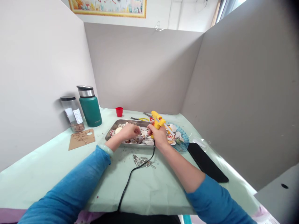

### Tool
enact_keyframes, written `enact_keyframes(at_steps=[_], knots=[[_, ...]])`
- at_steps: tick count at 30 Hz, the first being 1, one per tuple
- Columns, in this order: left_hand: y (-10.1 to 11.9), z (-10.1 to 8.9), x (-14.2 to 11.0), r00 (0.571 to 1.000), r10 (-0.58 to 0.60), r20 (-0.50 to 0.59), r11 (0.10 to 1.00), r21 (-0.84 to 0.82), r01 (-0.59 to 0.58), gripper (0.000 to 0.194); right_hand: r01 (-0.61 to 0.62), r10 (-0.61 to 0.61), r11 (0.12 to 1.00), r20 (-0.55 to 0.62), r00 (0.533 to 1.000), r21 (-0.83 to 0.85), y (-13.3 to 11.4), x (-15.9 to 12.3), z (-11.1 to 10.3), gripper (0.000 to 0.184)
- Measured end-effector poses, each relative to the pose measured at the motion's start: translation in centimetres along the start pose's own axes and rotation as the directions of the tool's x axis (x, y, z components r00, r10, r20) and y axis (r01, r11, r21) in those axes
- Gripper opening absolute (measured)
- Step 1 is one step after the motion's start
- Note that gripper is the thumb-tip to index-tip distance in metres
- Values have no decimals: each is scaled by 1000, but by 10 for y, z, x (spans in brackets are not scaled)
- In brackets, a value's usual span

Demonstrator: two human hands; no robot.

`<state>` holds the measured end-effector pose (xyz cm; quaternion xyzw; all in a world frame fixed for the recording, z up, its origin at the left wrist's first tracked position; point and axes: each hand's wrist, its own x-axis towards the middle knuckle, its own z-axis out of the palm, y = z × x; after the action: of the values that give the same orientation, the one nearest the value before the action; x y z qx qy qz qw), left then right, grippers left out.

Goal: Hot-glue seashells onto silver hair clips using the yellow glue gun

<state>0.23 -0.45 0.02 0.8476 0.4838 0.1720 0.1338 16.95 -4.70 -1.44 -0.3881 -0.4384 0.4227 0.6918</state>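
My right hand (159,134) is wrapped round a yellow hot glue gun (158,119), its nozzle tilted up to the left. A pale glue stick (169,129) sticks out of its back, and a black cord (131,173) runs from the handle towards me. Over a metal tray (121,145) full of seashells (144,133), my left hand (130,131) has its fingers pressed together. Whatever those fingers hold, if anything, is hidden. Behind my right hand stands a blue scalloped plate (185,140) with more shells on it.
Metal hair clips (140,161) lie in front of the tray. At left are a brown card (81,140), a clear jar (74,116) and a green bottle (90,110). A red cup (119,112) and yellow-handled pliers (143,119) sit behind; a black pad (207,163) lies right.
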Motion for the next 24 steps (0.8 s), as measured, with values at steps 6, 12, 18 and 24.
enact_keyframes(at_steps=[6, 12, 18, 24], knots=[[14, -3, 12, 1000, 23, -12, 957, 291, -19, 28, 1, 0, 998, -21, 1000, 67, -1, 1, 0, 24], [41, 12, 44, 974, 77, 212, 827, 532, -182, 28, -16, 20, 993, -33, 999, 118, -3, 1, -2, 25], [36, -8, 57, 989, -87, 116, 802, 597, 1, 25, -6, 9, 995, -39, 999, 96, -3, 0, -2, 24], [11, -31, 34, 948, 61, 311, 877, 437, -200, 35, 1, 3, 995, -40, 999, 96, -3, 1, -2, 23]])
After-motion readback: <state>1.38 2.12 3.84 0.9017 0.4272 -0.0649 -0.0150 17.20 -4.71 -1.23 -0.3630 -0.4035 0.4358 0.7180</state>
